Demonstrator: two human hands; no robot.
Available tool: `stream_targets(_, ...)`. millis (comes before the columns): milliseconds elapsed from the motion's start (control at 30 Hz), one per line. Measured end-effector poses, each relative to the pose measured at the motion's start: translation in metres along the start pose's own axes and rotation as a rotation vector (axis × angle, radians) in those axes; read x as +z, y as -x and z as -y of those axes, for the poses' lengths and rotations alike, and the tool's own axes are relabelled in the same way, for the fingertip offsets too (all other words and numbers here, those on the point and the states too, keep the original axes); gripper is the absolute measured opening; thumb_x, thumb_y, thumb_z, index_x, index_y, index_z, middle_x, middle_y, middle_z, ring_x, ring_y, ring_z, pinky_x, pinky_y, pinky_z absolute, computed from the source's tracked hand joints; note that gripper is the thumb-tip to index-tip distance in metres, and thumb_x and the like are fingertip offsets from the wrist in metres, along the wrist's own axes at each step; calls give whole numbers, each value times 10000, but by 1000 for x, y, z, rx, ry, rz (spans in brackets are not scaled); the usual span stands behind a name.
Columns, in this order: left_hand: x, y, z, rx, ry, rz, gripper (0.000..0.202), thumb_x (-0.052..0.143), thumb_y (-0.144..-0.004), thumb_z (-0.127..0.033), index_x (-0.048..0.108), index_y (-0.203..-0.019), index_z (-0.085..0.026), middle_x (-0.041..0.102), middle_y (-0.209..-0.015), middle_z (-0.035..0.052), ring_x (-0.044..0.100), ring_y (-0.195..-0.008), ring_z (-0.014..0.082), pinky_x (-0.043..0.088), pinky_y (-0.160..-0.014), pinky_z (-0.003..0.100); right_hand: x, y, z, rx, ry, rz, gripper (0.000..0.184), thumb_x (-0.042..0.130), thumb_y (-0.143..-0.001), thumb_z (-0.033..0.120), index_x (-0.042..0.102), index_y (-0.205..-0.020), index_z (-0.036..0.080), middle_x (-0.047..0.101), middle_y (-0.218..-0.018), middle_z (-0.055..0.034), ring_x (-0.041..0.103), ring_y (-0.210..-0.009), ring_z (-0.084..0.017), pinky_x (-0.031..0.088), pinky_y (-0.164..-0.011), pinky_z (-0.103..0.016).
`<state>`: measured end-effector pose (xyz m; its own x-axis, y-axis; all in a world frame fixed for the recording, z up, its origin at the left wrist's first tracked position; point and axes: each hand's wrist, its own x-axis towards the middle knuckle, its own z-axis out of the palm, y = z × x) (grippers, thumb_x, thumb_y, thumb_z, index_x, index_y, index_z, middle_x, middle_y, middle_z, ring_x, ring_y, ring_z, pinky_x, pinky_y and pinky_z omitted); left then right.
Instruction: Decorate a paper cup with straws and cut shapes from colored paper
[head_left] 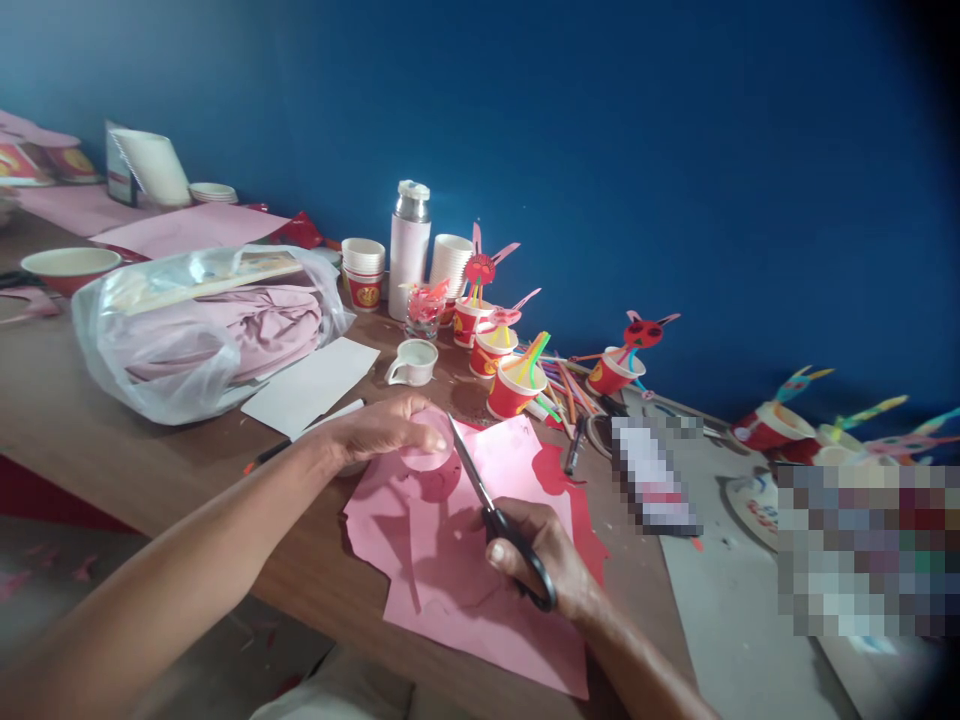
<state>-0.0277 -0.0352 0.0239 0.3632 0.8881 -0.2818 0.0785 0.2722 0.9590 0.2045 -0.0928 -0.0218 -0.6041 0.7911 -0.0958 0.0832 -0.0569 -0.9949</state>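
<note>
In my left hand (394, 430) is a round pink paper disc (426, 452), pinched at its left edge between thumb and fingers. My right hand (536, 550) grips a pair of scissors (480, 485) by its black handles. The blades point up and left, their tips beside the disc's right edge; whether they touch it I cannot tell. Below both hands, a large pink paper sheet (480, 590) with uneven edges lies on the table, over some red paper (551, 470).
A plastic bag (202, 350) with pink cloth stands at left, near a white card (315, 385). Behind are a thermos (410, 250), a measuring cup (414, 362), and paper cups (517, 385) holding straws and paper figures. A marker (576, 447) lies right of the paper. A blue wall (600, 150) closes the back.
</note>
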Motion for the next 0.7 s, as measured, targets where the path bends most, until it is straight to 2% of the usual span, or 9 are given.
stream_targets(300,-5,-2,0,22,-51,87,101,671,-564,-215,621,-636,-165,530,-520,-21,444,-453,86,346,-421,209,0,0,1,18,22,-8,369,654,-742,428,654,-966,135,483,-598,27,441,-434,-51,308,-382,-151)
stream_targets(467,-7,-2,-2,38,-40,178,76,651,-592,-206,612,-625,-150,520,-507,-27,402,-428,67,319,-405,199,-1,0,2,13,42,1,361,669,-730,418,657,-955,136,490,-618,24,440,-439,-49,317,-390,-153)
stream_targets(700,-1,-1,-2,84,-21,91,101,654,-617,-221,591,-658,-153,569,-598,-5,483,-523,98,385,-478,220,-2,-1,-3,-8,35,-28,364,650,-749,423,649,-959,126,464,-548,37,411,-422,-49,294,-388,-158)
